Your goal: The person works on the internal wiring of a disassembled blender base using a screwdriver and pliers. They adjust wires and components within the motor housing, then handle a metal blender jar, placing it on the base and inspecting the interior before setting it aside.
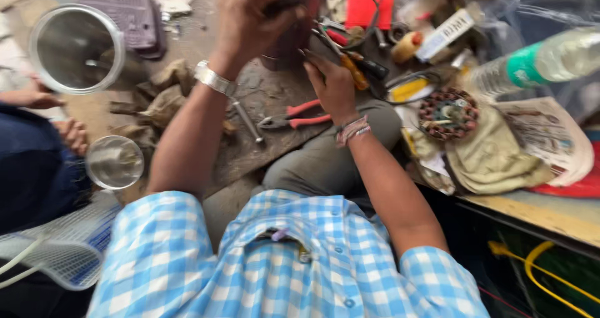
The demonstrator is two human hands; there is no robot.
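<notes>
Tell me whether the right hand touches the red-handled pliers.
Apart. The head view shows the right hand raised above the red-handled pliers, with bare work surface visible between them.

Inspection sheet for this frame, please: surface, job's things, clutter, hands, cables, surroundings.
Surface: worn, stained workbench.
Job's things: dark part gripped in left hand; right hand by a screwdriver.
Clutter: red-handled pliers, wound stator, plastic bottle, rags.
Hands: left closed on the part; right's grip unclear.
Cables: yellow cable under the bench.
Surroundings: another person's hand near two steel jars.
</notes>
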